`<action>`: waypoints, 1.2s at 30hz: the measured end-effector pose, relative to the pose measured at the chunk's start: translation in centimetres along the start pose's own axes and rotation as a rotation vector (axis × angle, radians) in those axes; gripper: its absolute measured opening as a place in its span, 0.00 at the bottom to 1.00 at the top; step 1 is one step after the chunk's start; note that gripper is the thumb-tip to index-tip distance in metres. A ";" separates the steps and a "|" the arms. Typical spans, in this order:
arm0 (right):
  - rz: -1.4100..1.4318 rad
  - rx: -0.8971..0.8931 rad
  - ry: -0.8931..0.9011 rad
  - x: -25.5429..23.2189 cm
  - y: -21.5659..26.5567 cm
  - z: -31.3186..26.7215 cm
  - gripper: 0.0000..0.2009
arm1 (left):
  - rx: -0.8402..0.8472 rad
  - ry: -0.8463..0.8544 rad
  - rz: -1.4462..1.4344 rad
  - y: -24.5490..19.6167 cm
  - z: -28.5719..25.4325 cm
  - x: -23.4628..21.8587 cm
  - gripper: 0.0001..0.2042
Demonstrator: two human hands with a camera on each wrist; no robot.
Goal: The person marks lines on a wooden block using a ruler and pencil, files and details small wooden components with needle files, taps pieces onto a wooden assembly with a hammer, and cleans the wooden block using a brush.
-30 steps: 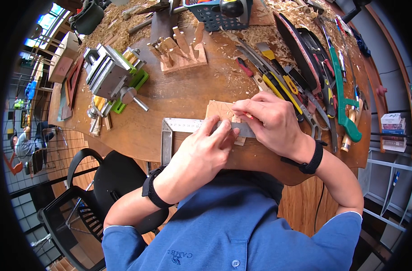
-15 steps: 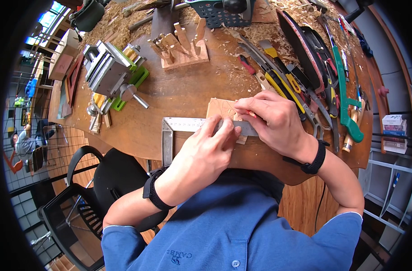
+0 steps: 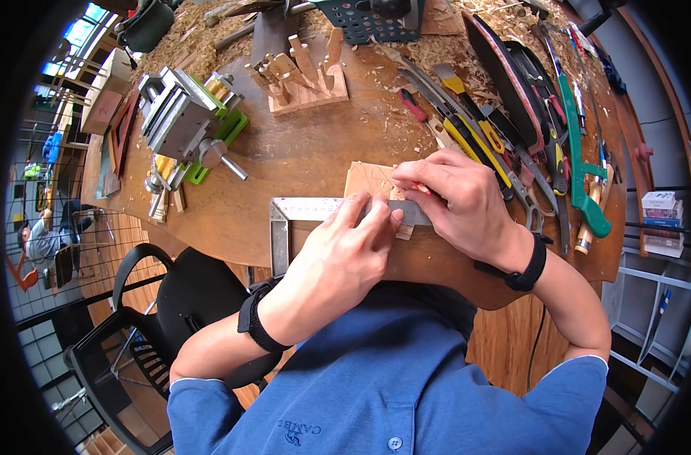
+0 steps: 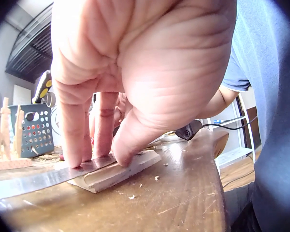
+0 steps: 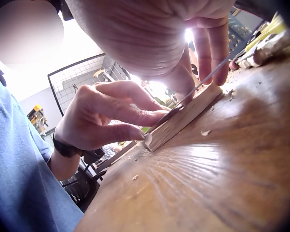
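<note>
Your left hand (image 3: 345, 254) has fairly straight fingers, slightly parted, pressing the flat steel square (image 3: 307, 208) over the pale wood block (image 3: 366, 180) on the glossy table (image 3: 285, 155). Your right hand (image 3: 464, 199) pinches a thin red stick (image 3: 419, 187) above the block.

Red stick (image 3: 419, 187): mostly hidden by right grip (image 3: 466, 199) | metal square (image 3: 307, 208): partly covered | basket (image 3: 369, 26): cropped, head view
</note>
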State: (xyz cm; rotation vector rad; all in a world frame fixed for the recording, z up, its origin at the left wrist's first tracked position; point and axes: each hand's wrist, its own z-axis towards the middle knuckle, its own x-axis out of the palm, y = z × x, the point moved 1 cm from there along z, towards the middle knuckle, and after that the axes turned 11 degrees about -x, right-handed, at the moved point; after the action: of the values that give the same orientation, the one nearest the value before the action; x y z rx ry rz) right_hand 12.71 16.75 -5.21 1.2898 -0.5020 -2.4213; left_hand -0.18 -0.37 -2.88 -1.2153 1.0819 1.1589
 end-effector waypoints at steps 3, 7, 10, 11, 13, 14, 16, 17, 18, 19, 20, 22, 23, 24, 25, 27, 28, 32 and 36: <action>0.006 0.009 -0.002 0.0 -0.1 0.0 0.12 | -0.003 0.009 -0.005 0.0 0.0 0.0 0.28; 0.024 0.015 -0.006 0.0 -0.1 -0.1 0.11 | -0.013 0.010 -0.025 -0.1 0.1 0.0 0.28; 0.049 0.016 -0.005 -0.2 -0.2 0.0 0.11 | -0.016 0.007 -0.022 -0.2 0.1 0.0 0.28; 0.064 0.017 -0.005 -0.3 -0.2 0.1 0.10 | -0.016 0.005 -0.016 -0.2 0.0 0.0 0.28; 0.099 0.012 -0.037 -0.5 0.0 0.4 0.09 | -0.021 0.009 -0.018 -0.2 0.0 0.0 0.28; 0.133 0.006 -0.068 -0.6 0.0 0.5 0.08 | -0.025 0.011 -0.020 -0.3 0.0 -0.1 0.28; 0.218 0.107 -0.058 -1.0 0.4 0.6 0.07 | -0.027 0.016 -0.025 -0.3 0.1 -0.1 0.28; 0.302 0.208 -0.049 -1.1 0.5 0.5 0.06 | -0.027 0.021 -0.030 -0.3 0.0 -0.1 0.28; 0.303 0.209 -0.050 -1.0 0.5 0.6 0.06 | -0.026 0.022 -0.029 -0.3 0.0 -0.1 0.28; 0.343 0.187 -0.055 -0.8 0.4 0.6 0.04 | -0.030 0.022 -0.034 -0.3 0.0 -0.1 0.28; 0.382 0.166 -0.060 -0.7 0.4 0.6 0.03 | -0.032 0.021 -0.041 -0.3 0.1 -0.1 0.28; 0.378 0.179 -0.073 -0.4 0.4 0.4 0.03 | -0.030 0.019 -0.041 -0.3 0.1 -0.1 0.28; 0.377 0.189 -0.085 -0.2 0.4 0.4 0.04 | -0.030 0.017 -0.038 -0.3 0.1 -0.1 0.28; 0.378 0.189 -0.085 -0.3 0.4 0.4 0.04 | -0.031 0.018 -0.038 -0.3 0.1 -0.1 0.28; 0.356 0.182 -0.066 -0.3 0.4 0.4 0.04 | -0.040 0.023 -0.047 -0.3 0.1 -0.1 0.28; 0.336 0.177 -0.050 -0.5 0.5 0.5 0.04 | -0.047 0.030 -0.056 -0.4 0.1 -0.2 0.28; 0.309 0.148 -0.025 -0.6 0.6 0.5 0.04 | -0.050 0.035 -0.063 -0.4 0.2 -0.3 0.28; 0.294 0.133 0.007 -0.5 0.5 0.4 0.03 | -0.052 0.038 -0.070 -0.4 0.3 -0.3 0.28; 0.297 0.080 -0.013 -0.3 0.4 0.3 0.03 | -0.046 0.030 -0.048 -0.5 0.3 -0.4 0.28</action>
State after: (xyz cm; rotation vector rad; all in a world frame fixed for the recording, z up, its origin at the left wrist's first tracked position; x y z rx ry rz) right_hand 12.64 16.62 -4.67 1.1396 -0.7435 -2.1840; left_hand 0.30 -0.08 -2.43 -1.2915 1.0483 1.1371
